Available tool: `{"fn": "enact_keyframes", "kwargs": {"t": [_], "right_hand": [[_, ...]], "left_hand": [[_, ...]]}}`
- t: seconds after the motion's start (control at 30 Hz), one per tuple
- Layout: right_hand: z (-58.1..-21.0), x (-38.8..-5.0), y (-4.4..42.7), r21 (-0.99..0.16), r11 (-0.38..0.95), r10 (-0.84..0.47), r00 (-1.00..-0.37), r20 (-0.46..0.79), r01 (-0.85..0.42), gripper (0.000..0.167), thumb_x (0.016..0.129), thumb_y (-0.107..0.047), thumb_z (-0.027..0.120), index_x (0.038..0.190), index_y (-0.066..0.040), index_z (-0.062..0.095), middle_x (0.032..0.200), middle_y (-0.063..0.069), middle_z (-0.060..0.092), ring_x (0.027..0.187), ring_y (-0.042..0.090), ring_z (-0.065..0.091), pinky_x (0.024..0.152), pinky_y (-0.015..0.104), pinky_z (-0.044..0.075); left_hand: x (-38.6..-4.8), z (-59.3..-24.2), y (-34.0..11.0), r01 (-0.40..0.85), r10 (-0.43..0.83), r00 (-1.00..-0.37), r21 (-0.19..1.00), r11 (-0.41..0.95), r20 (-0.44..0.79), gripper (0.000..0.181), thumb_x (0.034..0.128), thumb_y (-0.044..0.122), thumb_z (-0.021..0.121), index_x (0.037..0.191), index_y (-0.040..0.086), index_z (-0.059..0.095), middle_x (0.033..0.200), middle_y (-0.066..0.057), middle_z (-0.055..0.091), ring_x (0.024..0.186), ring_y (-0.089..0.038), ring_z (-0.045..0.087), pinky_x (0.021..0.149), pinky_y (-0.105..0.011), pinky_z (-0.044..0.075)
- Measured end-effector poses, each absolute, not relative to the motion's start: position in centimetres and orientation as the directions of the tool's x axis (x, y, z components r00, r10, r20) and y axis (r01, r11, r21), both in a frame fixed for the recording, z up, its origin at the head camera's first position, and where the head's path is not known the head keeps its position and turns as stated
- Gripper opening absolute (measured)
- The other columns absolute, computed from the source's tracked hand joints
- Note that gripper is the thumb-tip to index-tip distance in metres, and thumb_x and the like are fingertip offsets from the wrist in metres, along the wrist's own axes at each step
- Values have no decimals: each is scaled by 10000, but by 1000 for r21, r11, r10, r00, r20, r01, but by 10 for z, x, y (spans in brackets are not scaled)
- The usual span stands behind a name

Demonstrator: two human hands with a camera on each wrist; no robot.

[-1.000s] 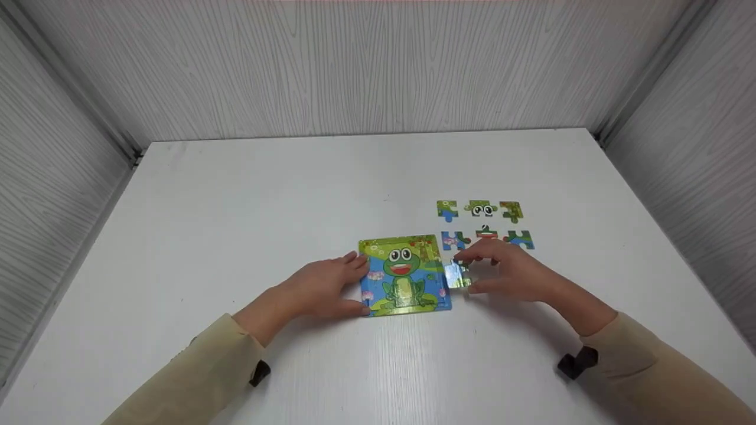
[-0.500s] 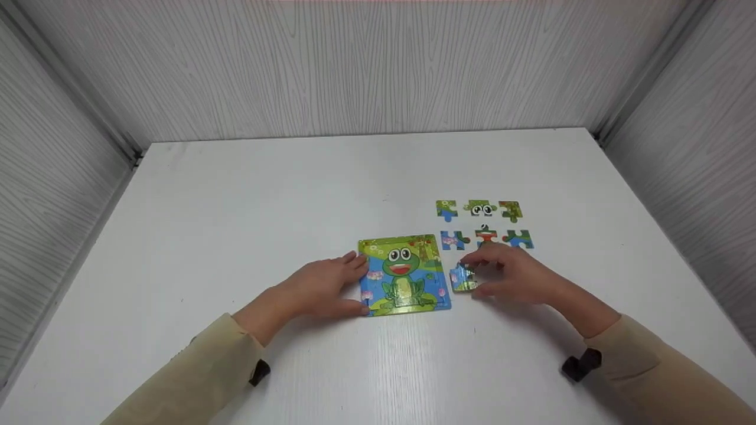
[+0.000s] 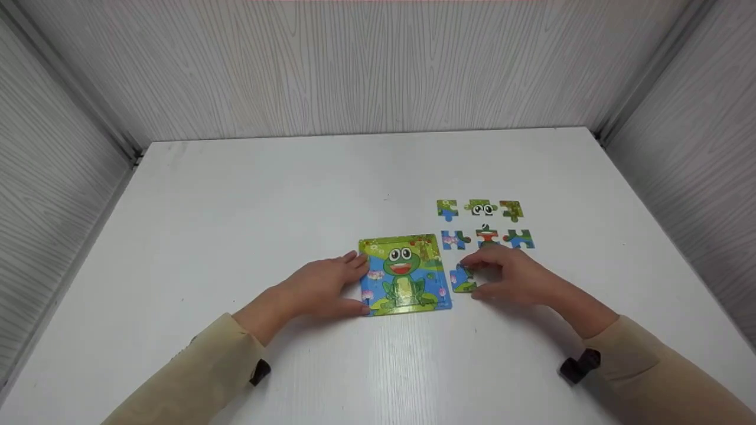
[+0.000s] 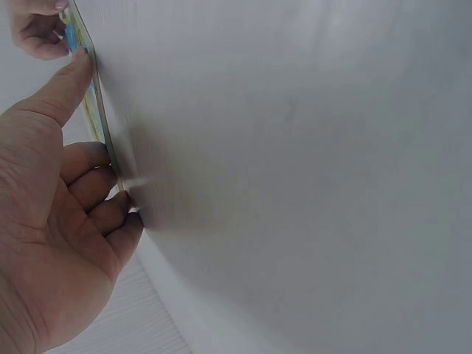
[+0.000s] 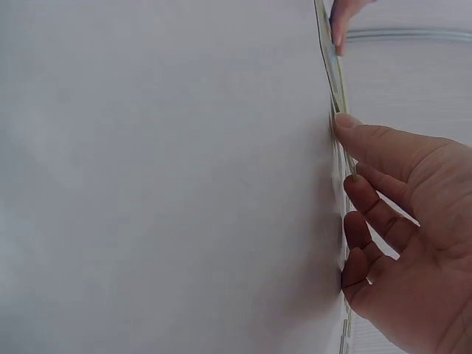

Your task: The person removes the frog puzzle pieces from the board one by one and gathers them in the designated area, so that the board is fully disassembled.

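A square frog puzzle board (image 3: 404, 276) lies on the table in the head view. My left hand (image 3: 326, 287) rests at its left edge, thumb and fingers spread apart and touching it. Just right of the board, my right hand (image 3: 512, 276) pinches a blue-and-green puzzle piece (image 3: 462, 279) between thumb and forefinger. In the right wrist view, the thumb and a fingertip of the right hand (image 5: 402, 221) meet the thin edge of that piece. The left wrist view has the left hand (image 4: 66, 199) against the board's edge.
Beyond the right hand lie two rows of loose puzzle pieces, among them one with frog eyes (image 3: 481, 209) and one with a red mouth (image 3: 486, 235). They rest on a white table (image 3: 266, 189). Wood-grain panels (image 3: 366, 71) enclose its back and sides.
The right hand has drawn the puzzle piece slightly right, away from the board's edge, and the piece now lies flatter. The left hand and board have stayed put.
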State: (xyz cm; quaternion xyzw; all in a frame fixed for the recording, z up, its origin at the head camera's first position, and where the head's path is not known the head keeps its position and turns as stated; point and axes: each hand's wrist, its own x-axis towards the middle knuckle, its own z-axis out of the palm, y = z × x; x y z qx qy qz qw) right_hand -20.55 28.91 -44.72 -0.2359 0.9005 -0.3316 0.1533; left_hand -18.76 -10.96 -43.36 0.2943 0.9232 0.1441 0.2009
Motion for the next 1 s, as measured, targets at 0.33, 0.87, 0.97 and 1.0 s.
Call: {"fn": "enact_keyframes", "kwargs": {"t": [0.33,0.87,0.97,1.0], "right_hand": [[-442,-203,285,-640,693,-515,-849,-117,-332,505,856,-241,919,1326,-193,741,1349,-8,651,1260,239,569,1096,512,473],[-421,-209,236,-660,593,-639,-768,-37,-461,444,930,-244,842,1344,-125,736,1296,-8,712,1211,251,618,975,522,531],[-422,-209,225,-672,569,-663,-748,-34,-474,448,920,-228,850,1342,-126,741,1269,2,716,1160,248,622,956,510,530],[-423,-210,222,-677,560,-671,-741,-33,-477,445,918,-218,850,1339,-126,742,1264,5,717,1143,250,621,949,508,526]], "left_hand": [[-187,-435,-110,479,593,-749,376,793,-295,885,975,575,698,1667,149,347,1734,-29,284,1614,-264,213,1256,-499,295],[-188,-434,-109,476,587,-752,369,798,-300,894,973,580,700,1670,156,335,1734,-21,279,1613,-239,212,1253,-485,304],[-187,-433,-110,489,607,-743,390,780,-282,873,979,534,712,1657,109,363,1722,-66,306,1609,-274,229,1247,-507,311],[-187,-433,-110,495,613,-740,393,775,-276,867,980,524,712,1653,96,370,1718,-78,314,1606,-285,236,1244,-513,314]]}}
